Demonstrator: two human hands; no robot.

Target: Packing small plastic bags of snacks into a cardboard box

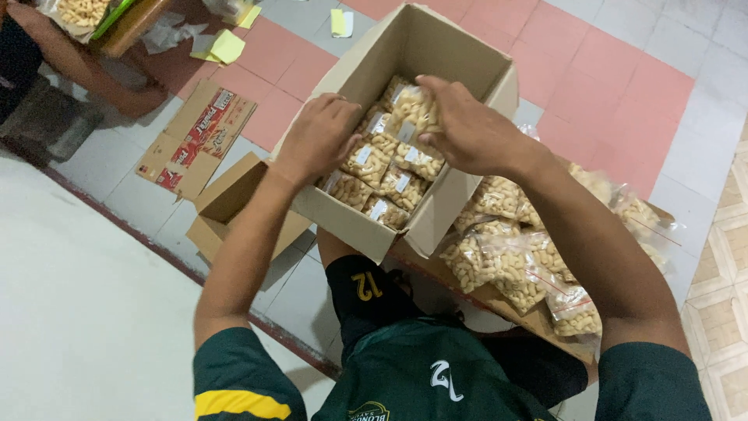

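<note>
An open cardboard box (460,51) stands tilted in front of me on the floor. Inside lie several clear bags of pale puffed snacks (372,160), each with a white label. My right hand (467,125) reaches into the box and grips one snack bag (413,109) at the top of the pile. My left hand (319,136) rests on the box's left rim, its fingers curled over the edge and touching the bags below.
More snack bags (506,257) are heaped on flattened cardboard to the right of the box. A smaller open carton (226,203) and a flattened printed carton (195,136) lie to the left. Another person's arm (86,74) shows at the top left, near yellow paper slips (226,45).
</note>
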